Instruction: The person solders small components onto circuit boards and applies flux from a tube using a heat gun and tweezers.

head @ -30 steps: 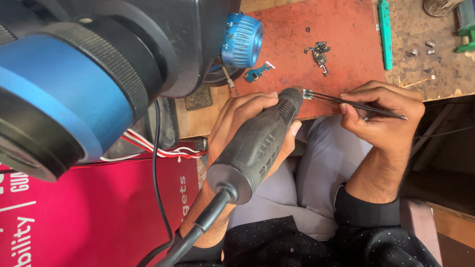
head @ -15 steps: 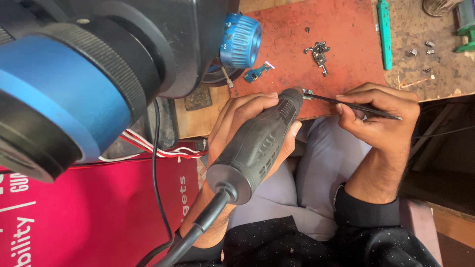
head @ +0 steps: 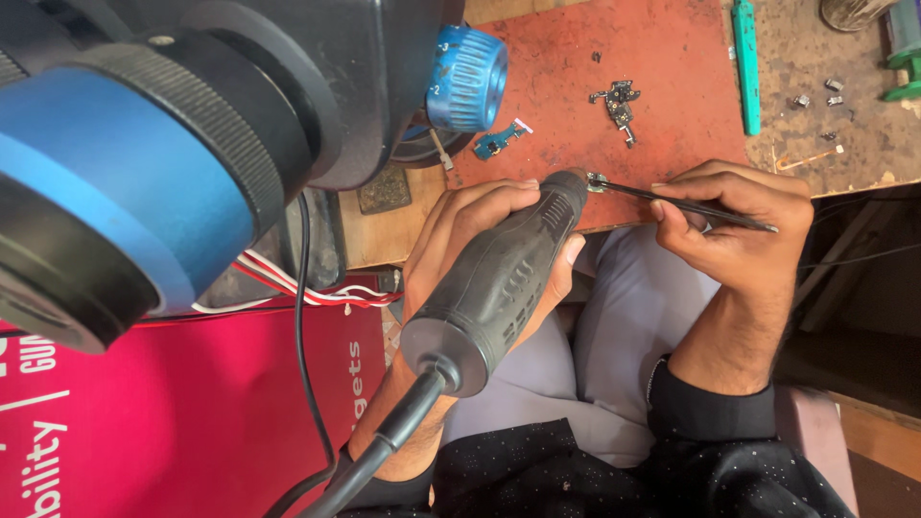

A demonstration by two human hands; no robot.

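My left hand [head: 460,235] grips a thick dark grey corded tool [head: 499,288], its nozzle aimed at the near edge of a red mat [head: 624,58]. My right hand [head: 739,225] pinches thin black tweezers [head: 672,203], whose tips hold a tiny metal part [head: 597,181] right at the tool's nozzle. Both hands meet above my lap, at the bench edge.
A large black and blue microscope head [head: 192,144] with a blue knob [head: 467,79] fills the upper left. On the mat lie a small blue circuit piece [head: 497,143] and a dark board fragment [head: 619,101]. A green tool [head: 745,62] lies right; a red box [head: 192,422] sits lower left.
The tweezers and my right hand have shifted slightly left toward the nozzle. The left hand and tool stay nearly still.
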